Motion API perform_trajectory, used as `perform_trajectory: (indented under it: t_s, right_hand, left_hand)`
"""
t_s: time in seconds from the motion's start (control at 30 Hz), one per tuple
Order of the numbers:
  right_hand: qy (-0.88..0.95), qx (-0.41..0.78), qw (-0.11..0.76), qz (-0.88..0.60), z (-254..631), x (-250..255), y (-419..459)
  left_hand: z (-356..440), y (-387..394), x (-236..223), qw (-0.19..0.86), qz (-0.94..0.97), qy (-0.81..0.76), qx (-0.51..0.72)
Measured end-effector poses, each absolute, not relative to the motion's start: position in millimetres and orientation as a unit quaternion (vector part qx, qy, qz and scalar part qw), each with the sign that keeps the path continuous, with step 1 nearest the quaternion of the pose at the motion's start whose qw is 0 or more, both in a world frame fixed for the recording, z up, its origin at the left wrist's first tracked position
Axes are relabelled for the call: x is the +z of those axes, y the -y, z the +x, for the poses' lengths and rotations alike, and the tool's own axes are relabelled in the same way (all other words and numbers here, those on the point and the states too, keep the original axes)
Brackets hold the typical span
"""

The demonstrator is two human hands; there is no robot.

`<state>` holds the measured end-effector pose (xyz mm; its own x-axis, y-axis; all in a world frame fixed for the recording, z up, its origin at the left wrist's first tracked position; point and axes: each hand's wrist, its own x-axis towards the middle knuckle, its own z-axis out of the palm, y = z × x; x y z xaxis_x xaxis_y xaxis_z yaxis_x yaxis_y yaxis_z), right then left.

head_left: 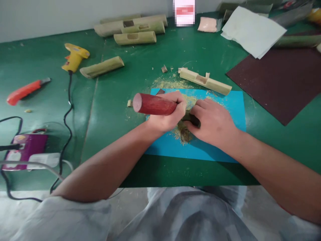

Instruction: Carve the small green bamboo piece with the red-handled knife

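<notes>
Over the blue sheet (164, 147) on the green tabletop (112, 100), left hand (172, 119) wraps tight around a red wooden handle (156, 104), butt end pointing left; tool's working end hidden. Right hand (213, 122), just beside it, pinches a short dark bamboo piece (193, 119) between thumb and curled fingers, above the sheet's middle. Pale shavings (167, 83) spread on the sheet and past its far edge. Notched bamboo strip (215, 84) lies across the sheet's far right edge. Far right: maroon sheet (278, 83), white paper (253, 31) partly over it. Far left: notched bamboo tubes (135, 37) grouped near the wall, single bamboo tube (102, 67) beside a yellow glue gun (74, 59). Left: orange-handled cutter (23, 92); nearer, purple power strip (31, 142) with cords.
</notes>
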<state>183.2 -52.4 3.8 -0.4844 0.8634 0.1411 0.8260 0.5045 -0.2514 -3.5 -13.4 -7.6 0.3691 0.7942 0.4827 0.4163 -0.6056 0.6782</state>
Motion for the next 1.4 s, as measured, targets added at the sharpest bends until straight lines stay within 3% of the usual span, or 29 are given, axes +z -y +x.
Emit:
perform_trajectory:
  t_s: [0.27, 0.63, 0.77, 1.4]
  right_hand:
    - [0.848, 0.109, 0.125, -0.504, 185, 4, 48]
    - [0.854, 0.119, 0.136, -0.488, 186, 4, 45]
    - [0.851, 0.108, 0.128, -0.498, 186, 2, 45]
    - [0.851, 0.110, 0.136, -0.496, 187, 2, 46]
  left_hand:
    - [3, 13, 0, 0.242, 0.807, -0.399, 0.361]
    - [14, 15, 10, 0.402, 0.714, -0.405, 0.407]
    - [18, 15, 10, 0.404, 0.654, -0.426, 0.477]
    - [18, 15, 7, 0.370, 0.678, -0.452, 0.446]
